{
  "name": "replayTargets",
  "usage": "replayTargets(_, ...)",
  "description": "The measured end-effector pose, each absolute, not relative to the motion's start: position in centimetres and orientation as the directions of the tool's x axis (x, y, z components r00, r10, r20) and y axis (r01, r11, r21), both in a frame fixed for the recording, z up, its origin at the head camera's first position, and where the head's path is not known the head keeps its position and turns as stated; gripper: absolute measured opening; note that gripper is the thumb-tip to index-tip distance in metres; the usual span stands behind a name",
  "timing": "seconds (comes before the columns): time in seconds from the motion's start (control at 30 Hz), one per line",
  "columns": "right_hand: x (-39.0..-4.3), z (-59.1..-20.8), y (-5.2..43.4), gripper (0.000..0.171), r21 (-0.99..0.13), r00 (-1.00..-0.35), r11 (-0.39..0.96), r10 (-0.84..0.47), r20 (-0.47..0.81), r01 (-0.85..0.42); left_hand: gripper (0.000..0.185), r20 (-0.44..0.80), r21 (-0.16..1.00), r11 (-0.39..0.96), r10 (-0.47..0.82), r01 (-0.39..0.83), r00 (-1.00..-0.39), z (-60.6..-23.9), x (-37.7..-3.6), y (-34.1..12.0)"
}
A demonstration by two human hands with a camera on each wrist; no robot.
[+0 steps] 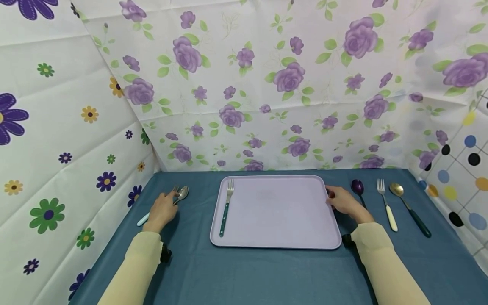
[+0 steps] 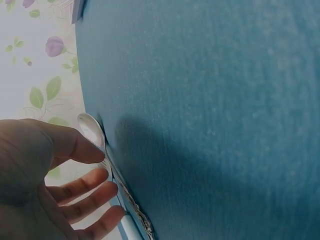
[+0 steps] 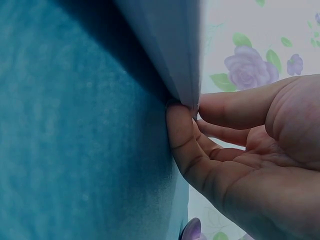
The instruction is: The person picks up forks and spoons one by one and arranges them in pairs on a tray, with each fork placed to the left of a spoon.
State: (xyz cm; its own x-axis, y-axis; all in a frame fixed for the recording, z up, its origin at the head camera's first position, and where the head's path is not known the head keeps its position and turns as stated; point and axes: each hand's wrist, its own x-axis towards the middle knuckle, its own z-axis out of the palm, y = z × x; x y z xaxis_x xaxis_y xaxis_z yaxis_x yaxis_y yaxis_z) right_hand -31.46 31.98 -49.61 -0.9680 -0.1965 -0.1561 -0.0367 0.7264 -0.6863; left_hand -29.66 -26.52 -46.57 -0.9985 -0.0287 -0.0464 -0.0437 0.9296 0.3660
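One fork on the tray, five pieces left on the desk

Left hand (image 1: 162,210) rests open-fingered on the silver spoon (image 1: 182,194) near the desk's left edge; right hand (image 1: 345,202) pinches the tray (image 1: 282,212) at its right rim.

A lilac tray (image 1: 274,212) lies on a teal tablecloth (image 1: 244,275) before backdrops (image 1: 267,84) printed with purple roses.

I see a table under a teal cloth (image 1: 244,275), boxed in on three sides by hung sheets. Behind the table hangs a white sheet printed with purple roses (image 1: 267,84). Left of the table is a white sheet with cartoon flowers (image 1: 49,148). Right of the table I see a sheet with coloured dots (image 1: 463,169). The light is soft and even.
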Motion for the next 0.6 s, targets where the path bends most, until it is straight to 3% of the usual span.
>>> replayTargets(0.6,-31.32,-49.27,31.94,0.059,-0.688,-0.964,0.725,-0.194,-0.179,-0.018,0.047,-0.051,0.347,0.937,-0.027,-0.043,-0.998,-47.19,-29.22,-26.77)
